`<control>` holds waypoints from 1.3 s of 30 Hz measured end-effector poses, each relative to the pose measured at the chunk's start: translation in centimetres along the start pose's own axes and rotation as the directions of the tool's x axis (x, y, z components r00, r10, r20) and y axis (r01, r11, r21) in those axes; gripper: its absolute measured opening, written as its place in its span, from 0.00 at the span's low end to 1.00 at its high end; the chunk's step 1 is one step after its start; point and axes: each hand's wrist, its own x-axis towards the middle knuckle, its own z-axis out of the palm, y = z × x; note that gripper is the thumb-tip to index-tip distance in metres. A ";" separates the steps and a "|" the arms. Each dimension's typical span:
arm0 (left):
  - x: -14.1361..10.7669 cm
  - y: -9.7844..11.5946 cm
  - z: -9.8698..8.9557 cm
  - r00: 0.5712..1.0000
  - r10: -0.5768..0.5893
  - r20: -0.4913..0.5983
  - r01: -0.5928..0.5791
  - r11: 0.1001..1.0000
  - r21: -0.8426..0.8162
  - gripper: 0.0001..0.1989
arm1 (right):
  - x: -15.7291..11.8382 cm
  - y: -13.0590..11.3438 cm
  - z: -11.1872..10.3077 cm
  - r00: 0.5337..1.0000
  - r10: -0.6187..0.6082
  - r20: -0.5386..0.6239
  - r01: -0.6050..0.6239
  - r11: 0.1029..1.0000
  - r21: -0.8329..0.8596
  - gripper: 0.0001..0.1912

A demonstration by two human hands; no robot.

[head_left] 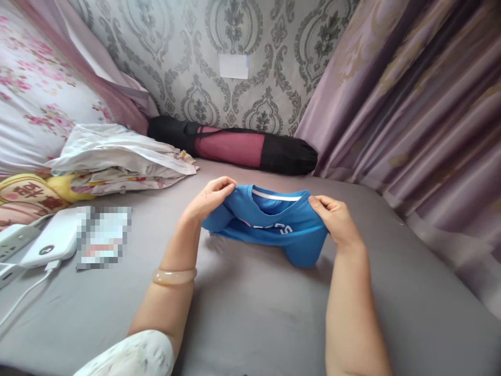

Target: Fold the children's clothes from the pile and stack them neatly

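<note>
A blue shirt (274,222) with white lettering and a white strip inside its collar hangs bunched between my hands, just over the grey sheet (250,308). At its left shoulder my left hand (213,197) is closed, thumb and fingers pinching the fabric. The right shoulder is pinched by my right hand (332,216). The neck opening faces up, and the lower part of the shirt droops toward the sheet. A pale bangle circles my left forearm.
Behind the shirt, a black and pink bag (230,146) lies along the patterned wall. Folded white cloth (117,154), a yellow cushion (64,189), a white power bank (58,237) with a cable, and a power strip (13,240) are at left. Purple curtains (376,104) hang at right.
</note>
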 end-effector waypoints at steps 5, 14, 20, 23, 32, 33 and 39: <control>0.3 -1.4 1.0 0.986 -0.138 0.093 0.143 0.988 -0.057 0.22 | 0.9 1.9 0.4 0.998 0.060 0.020 -0.059 0.998 -0.036 0.25; 0.2 -1.0 2.1 0.995 -0.102 -0.005 0.102 0.993 -0.059 0.21 | 1.0 2.5 0.8 0.994 0.069 0.084 -0.063 0.996 -0.070 0.26; 0.3 0.1 0.2 1.000 -0.019 0.017 0.018 0.997 0.072 0.22 | 0.4 0.8 -0.1 0.967 0.033 0.251 -0.004 0.993 -0.115 0.21; 0.4 1.2 -1.2 0.996 0.057 0.074 -0.070 0.981 0.179 0.21 | 0.2 -0.5 -0.6 0.953 0.016 0.304 0.021 0.993 -0.119 0.19; 1.1 7.0 -4.1 0.957 0.285 0.047 -0.286 0.911 0.297 0.19 | 1.6 -6.7 -2.6 0.945 -0.082 0.316 0.131 0.981 -0.140 0.21; 1.3 7.9 -4.4 0.951 0.306 0.050 -0.306 0.900 0.309 0.18 | 1.8 -7.7 -2.9 0.945 -0.105 0.311 0.161 0.974 -0.159 0.21; 3.0 13.1 -6.2 0.906 0.419 0.057 -0.404 0.818 0.410 0.15 | 2.9 -13.8 -4.8 0.919 -0.249 0.307 0.334 0.904 -0.266 0.16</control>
